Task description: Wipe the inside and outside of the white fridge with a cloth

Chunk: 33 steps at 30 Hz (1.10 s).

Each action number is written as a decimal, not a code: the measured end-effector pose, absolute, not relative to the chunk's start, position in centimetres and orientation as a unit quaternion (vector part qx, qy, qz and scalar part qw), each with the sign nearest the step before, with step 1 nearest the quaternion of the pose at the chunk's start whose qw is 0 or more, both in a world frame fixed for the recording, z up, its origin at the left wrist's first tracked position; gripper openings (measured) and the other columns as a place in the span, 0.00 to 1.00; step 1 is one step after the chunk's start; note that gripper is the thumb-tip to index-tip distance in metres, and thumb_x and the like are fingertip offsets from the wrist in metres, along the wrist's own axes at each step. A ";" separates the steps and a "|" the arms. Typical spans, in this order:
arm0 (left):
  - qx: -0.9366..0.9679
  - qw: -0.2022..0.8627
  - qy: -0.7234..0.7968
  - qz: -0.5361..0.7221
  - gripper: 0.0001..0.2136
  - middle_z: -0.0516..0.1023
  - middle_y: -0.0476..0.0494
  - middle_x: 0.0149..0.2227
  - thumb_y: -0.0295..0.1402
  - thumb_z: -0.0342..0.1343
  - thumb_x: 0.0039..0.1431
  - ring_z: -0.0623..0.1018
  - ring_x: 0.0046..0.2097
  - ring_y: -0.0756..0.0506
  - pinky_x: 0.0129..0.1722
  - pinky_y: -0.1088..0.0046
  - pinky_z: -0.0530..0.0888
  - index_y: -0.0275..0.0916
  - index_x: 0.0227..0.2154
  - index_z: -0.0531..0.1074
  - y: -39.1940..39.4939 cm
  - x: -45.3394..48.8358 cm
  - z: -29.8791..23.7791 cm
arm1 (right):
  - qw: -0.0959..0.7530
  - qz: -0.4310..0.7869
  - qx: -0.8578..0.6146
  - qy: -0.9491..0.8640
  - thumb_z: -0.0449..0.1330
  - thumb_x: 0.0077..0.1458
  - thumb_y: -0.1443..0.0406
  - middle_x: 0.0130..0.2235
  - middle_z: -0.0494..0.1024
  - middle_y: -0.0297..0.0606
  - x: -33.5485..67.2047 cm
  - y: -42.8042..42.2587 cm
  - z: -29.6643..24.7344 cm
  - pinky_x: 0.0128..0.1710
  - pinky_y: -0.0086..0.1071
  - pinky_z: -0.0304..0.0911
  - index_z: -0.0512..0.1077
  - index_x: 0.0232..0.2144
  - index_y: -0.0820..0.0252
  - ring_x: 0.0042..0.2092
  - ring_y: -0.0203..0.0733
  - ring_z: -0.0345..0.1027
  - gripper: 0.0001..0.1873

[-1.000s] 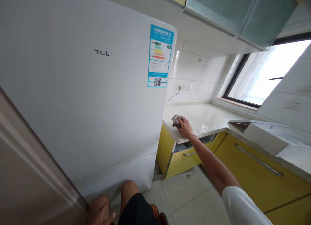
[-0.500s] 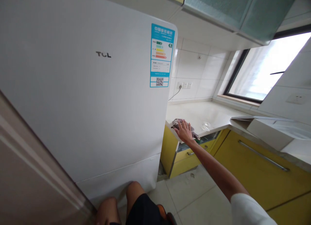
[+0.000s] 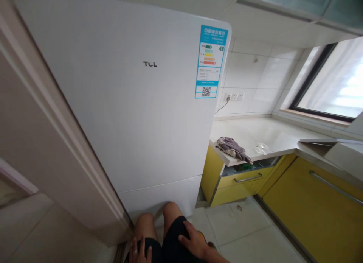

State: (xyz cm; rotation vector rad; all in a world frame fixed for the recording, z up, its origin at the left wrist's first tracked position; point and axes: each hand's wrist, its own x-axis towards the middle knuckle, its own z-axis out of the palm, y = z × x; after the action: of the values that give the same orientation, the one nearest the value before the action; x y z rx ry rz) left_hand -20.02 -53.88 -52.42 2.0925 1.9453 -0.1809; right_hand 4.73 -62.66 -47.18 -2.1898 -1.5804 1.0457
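My left hand (image 3: 138,251) lies with its fingers spread on the dark shorts over my left thigh, a ring on one finger. On the other thigh rests my right hand (image 3: 193,240), thumb and fingers apart, holding nothing. Directly in front of my knees stands a tall white refrigerator (image 3: 167,130) with a blue energy label (image 3: 211,62) at its upper right. A crumpled grey-brown cloth (image 3: 232,147) lies at the corner of the white countertop (image 3: 244,128), away from both hands.
A yellow drawer cabinet (image 3: 241,185) with a metal handle sits under the counter. To its right is a yellow cabinet door (image 3: 320,195). A clear plastic piece (image 3: 262,148) lies on the counter. A plug (image 3: 228,99) sits in a wall socket. A door frame (image 3: 65,115) rises at the left.
My right hand has left the cloth on the counter and come down onto my thigh. My left hand has come into clearer view. The camera view has turned left.
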 end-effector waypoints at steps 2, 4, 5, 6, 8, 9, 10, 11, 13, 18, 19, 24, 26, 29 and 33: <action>0.724 0.145 0.672 -0.053 0.30 0.61 0.32 0.71 0.40 0.49 0.63 0.61 0.71 0.34 0.67 0.50 0.63 0.40 0.68 0.63 -54.1 -20.4 -52.3 | 0.061 0.325 -0.775 -0.539 0.61 0.54 0.54 0.74 0.45 0.55 1.8 -61.9 -48.3 0.72 0.53 0.43 0.49 0.72 0.69 0.75 0.61 0.39 0.51; 0.721 0.156 0.674 -0.044 0.30 0.59 0.27 0.71 0.39 0.46 0.66 0.63 0.71 0.36 0.67 0.57 0.62 0.33 0.69 0.60 -54.3 -20.7 -52.0 | 0.033 0.263 -0.803 -0.534 0.63 0.49 0.57 0.74 0.44 0.55 0.0 -61.5 -49.4 0.71 0.59 0.44 0.49 0.73 0.68 0.74 0.66 0.38 0.54; 0.718 0.163 0.675 -0.039 0.31 0.58 0.26 0.71 0.38 0.45 0.66 0.63 0.71 0.36 0.68 0.59 0.62 0.31 0.69 0.59 -54.4 -20.7 -51.7 | 0.032 0.240 -0.812 -0.532 0.62 0.49 0.58 0.74 0.45 0.55 -0.5 -61.4 -49.9 0.70 0.60 0.46 0.50 0.73 0.66 0.74 0.66 0.41 0.52; 0.715 0.168 0.677 -0.034 0.31 0.57 0.26 0.72 0.38 0.45 0.67 0.62 0.71 0.36 0.68 0.61 0.62 0.29 0.70 0.58 -54.5 -20.6 -51.4 | 0.031 0.229 -0.815 -0.532 0.61 0.50 0.58 0.73 0.47 0.54 -0.6 -61.3 -50.4 0.69 0.59 0.48 0.51 0.72 0.66 0.73 0.65 0.43 0.51; 0.707 0.174 0.685 -0.030 0.31 0.56 0.26 0.72 0.37 0.46 0.66 0.59 0.72 0.35 0.68 0.61 0.61 0.29 0.70 0.56 -54.8 -20.4 -50.6 | 0.020 0.219 -0.810 -0.544 0.59 0.51 0.56 0.73 0.49 0.54 -0.2 -61.4 -51.3 0.69 0.56 0.51 0.51 0.72 0.66 0.73 0.64 0.46 0.49; 0.703 0.174 0.689 -0.033 0.32 0.56 0.27 0.72 0.37 0.46 0.66 0.58 0.73 0.35 0.68 0.60 0.60 0.30 0.70 0.56 -54.9 -20.2 -50.1 | 0.013 0.216 -0.805 -0.552 0.58 0.52 0.55 0.73 0.50 0.54 0.2 -61.5 -51.8 0.69 0.54 0.52 0.51 0.72 0.67 0.73 0.63 0.46 0.49; 0.700 0.174 0.691 -0.038 0.32 0.56 0.28 0.72 0.37 0.46 0.66 0.58 0.73 0.35 0.68 0.60 0.59 0.30 0.71 0.55 -55.0 -20.0 -49.7 | 0.006 0.211 -0.802 -0.559 0.57 0.53 0.54 0.73 0.50 0.54 0.6 -61.5 -52.2 0.69 0.52 0.53 0.51 0.72 0.68 0.73 0.62 0.47 0.49; 0.698 0.175 0.693 -0.043 0.32 0.56 0.28 0.72 0.37 0.46 0.66 0.58 0.73 0.36 0.69 0.61 0.58 0.30 0.71 0.55 -55.1 -19.9 -49.3 | -0.002 0.207 -0.799 -0.565 0.57 0.54 0.53 0.73 0.51 0.54 1.0 -61.5 -52.6 0.69 0.51 0.53 0.51 0.72 0.69 0.73 0.61 0.47 0.48; 0.695 0.174 0.696 -0.050 0.32 0.56 0.29 0.73 0.38 0.47 0.66 0.59 0.73 0.36 0.69 0.62 0.56 0.30 0.70 0.56 -55.2 -19.7 -48.6 | -0.013 0.198 -0.795 -0.573 0.56 0.55 0.52 0.72 0.53 0.54 1.6 -61.4 -53.4 0.69 0.50 0.53 0.51 0.72 0.69 0.73 0.59 0.49 0.48; 0.684 0.184 0.704 -0.042 0.32 0.57 0.30 0.72 0.37 0.48 0.64 0.59 0.73 0.37 0.69 0.61 0.56 0.32 0.70 0.57 -55.4 -19.7 -48.0 | -0.022 0.188 -0.803 -0.566 0.56 0.54 0.52 0.72 0.53 0.52 1.3 -61.0 -54.7 0.67 0.51 0.56 0.52 0.72 0.67 0.72 0.60 0.49 0.48; 0.684 0.185 0.704 -0.043 0.32 0.57 0.30 0.72 0.37 0.48 0.64 0.59 0.73 0.36 0.69 0.61 0.56 0.32 0.70 0.57 -55.4 -19.7 -48.0 | -0.023 0.187 -0.805 -0.563 0.57 0.54 0.53 0.72 0.53 0.52 1.2 -60.9 -54.8 0.67 0.51 0.57 0.53 0.72 0.66 0.72 0.60 0.49 0.48; 0.686 0.179 0.704 -0.051 0.32 0.57 0.30 0.72 0.36 0.47 0.64 0.59 0.73 0.37 0.69 0.62 0.56 0.32 0.70 0.56 -55.4 -19.6 -48.0 | -0.018 0.176 -0.809 -0.561 0.57 0.54 0.54 0.72 0.54 0.53 1.2 -60.9 -55.2 0.68 0.51 0.56 0.53 0.72 0.66 0.72 0.60 0.50 0.47; 0.686 0.174 0.704 -0.056 0.32 0.56 0.31 0.73 0.36 0.47 0.65 0.59 0.72 0.37 0.69 0.62 0.57 0.32 0.71 0.55 -55.4 -19.6 -48.2 | -0.014 0.188 -0.805 -0.562 0.57 0.54 0.53 0.72 0.53 0.54 1.6 -60.9 -55.5 0.68 0.50 0.56 0.53 0.72 0.67 0.72 0.60 0.49 0.48; 0.690 0.172 0.701 -0.053 0.33 0.55 0.31 0.73 0.36 0.47 0.65 0.60 0.72 0.37 0.69 0.61 0.58 0.33 0.71 0.54 -55.3 -19.8 -48.9 | 0.002 0.216 -0.792 -0.571 0.57 0.53 0.50 0.72 0.53 0.51 2.3 -60.9 -56.2 0.67 0.51 0.57 0.53 0.72 0.64 0.72 0.60 0.49 0.49; 0.691 0.181 0.699 -0.019 0.32 0.58 0.32 0.72 0.36 0.48 0.64 0.61 0.72 0.37 0.68 0.62 0.59 0.33 0.70 0.56 -55.0 -20.2 -49.9 | 0.034 0.222 -0.787 -0.574 0.58 0.52 0.49 0.72 0.54 0.50 3.1 -60.8 -57.2 0.66 0.55 0.57 0.55 0.72 0.62 0.71 0.63 0.51 0.49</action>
State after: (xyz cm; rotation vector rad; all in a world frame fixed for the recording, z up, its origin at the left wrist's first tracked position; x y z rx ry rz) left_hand -20.18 -55.04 -49.90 1.9513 1.9750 -0.0549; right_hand 3.11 -60.76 -57.18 -2.4203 -1.7651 0.6839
